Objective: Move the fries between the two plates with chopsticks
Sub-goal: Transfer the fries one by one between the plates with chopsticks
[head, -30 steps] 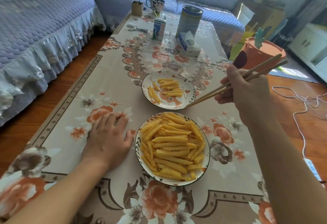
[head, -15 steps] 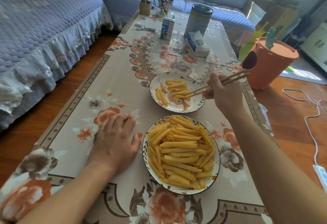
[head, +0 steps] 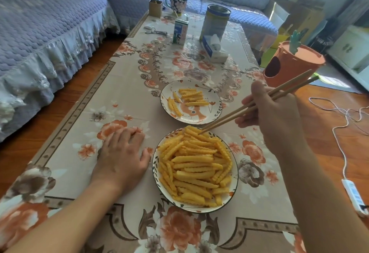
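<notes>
Right hand (head: 279, 121), gripping the chopsticks (head: 255, 107), has swung back from the far plate (head: 216, 113) to the near plate (head: 235, 175); tips now touch the fries (head: 195, 165) heaped there, so probably the next pickup. Left hand (head: 121, 153) stays flat on the floral counter (head: 99, 103). Sofa (head: 40, 23) alongside; tin (head: 216, 23), carton (head: 180, 32) beyond.

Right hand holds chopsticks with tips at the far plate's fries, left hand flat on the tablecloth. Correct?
Not quite. In the head view the chopsticks in the right hand have their tips at the near plate, the full one. The left hand does lie flat on the tablecloth.
</notes>
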`<state>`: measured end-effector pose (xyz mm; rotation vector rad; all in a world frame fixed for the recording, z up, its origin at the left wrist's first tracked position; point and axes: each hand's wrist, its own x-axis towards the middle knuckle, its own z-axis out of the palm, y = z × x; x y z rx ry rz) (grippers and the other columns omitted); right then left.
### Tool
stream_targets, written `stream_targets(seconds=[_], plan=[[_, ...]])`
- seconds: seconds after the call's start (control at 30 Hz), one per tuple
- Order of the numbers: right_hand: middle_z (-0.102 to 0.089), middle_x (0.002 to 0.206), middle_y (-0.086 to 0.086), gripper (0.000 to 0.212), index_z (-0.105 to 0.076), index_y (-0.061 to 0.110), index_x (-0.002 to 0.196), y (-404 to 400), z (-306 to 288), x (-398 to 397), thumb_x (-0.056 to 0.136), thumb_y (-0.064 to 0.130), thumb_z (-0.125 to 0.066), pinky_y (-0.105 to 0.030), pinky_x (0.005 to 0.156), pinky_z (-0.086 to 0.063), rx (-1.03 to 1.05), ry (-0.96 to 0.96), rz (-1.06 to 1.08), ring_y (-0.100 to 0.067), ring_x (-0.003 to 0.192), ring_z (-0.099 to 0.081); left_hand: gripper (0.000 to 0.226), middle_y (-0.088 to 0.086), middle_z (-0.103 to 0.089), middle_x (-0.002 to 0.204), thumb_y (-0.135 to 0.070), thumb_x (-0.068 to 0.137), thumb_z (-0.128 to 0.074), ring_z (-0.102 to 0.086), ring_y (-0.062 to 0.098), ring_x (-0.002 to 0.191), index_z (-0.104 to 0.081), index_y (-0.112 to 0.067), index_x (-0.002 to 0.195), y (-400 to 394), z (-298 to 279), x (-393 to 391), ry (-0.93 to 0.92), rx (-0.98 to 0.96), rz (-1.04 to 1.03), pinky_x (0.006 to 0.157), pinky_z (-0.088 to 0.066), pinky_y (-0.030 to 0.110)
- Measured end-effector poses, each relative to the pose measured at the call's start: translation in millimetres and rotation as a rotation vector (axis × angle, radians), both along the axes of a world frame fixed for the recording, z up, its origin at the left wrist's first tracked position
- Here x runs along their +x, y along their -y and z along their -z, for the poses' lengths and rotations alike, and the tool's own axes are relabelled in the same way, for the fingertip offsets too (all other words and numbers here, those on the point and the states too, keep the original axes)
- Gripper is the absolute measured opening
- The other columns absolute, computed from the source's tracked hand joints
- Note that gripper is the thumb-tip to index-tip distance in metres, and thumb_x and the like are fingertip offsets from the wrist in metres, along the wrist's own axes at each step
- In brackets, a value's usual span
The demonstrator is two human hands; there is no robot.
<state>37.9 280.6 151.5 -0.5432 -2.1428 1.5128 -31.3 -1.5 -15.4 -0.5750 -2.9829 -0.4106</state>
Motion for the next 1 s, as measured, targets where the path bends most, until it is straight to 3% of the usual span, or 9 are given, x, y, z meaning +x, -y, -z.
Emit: stream_targets(seconds=[0.2, 0.4, 0.63, 1.0], plan=[[-0.069, 0.057, -0.009, 0.037, -0.070, 0.002, 0.084, 5, -2, 13, 0.103, 0.032, -0.058, -0.038, 0.054, -0.063, 0.077, 0.016, -0.011, -0.029, 0.052, -0.071, 0.047, 0.000, -0.052, 0.139, -0.049, 0.091, -0.039, -0.039, 0.023, 0.136, -0.056, -0.027, 0.129, -1, -2, 1, 0.006, 0.004, -0.003, 0.115, -0.032, 0.047], [-0.070, 0.062, -0.006, 0.031, -0.069, 0.007, 0.084, -12, -11, 0, 0.104, 0.027, -0.058, -0.034, 0.050, -0.060, 0.084, -0.141, 0.080, -0.028, 0.052, -0.070, 0.047, 0.001, -0.052, 0.138, -0.048, 0.091, -0.040, -0.040, 0.023, 0.135, -0.057, -0.026, 0.129, 0, -1, 1, 0.001, 0.001, 0.000, 0.114, -0.033, 0.047], [-0.073, 0.070, -0.013, 0.033, -0.072, 0.008, 0.088, -24, 34, -64, 0.105, 0.031, -0.056, -0.047, 0.066, -0.065, 0.095, -0.031, 0.050, -0.027, 0.059, -0.073, 0.044, -0.001, -0.052, 0.136, -0.049, 0.092, -0.041, -0.041, 0.022, 0.133, -0.056, -0.029, 0.128, 0, -1, 1, 0.006, 0.000, 0.005, 0.113, -0.034, 0.046], [-0.072, 0.071, -0.017, 0.037, -0.070, 0.004, 0.088, -25, 52, -81, 0.105, 0.033, -0.056, -0.039, 0.057, -0.063, 0.151, 0.028, 0.071, -0.026, 0.053, -0.072, 0.043, 0.000, -0.052, 0.135, -0.049, 0.090, -0.039, -0.042, 0.024, 0.133, -0.056, -0.029, 0.125, 1, 1, 0, 0.003, 0.007, 0.005, 0.114, -0.034, 0.049]])
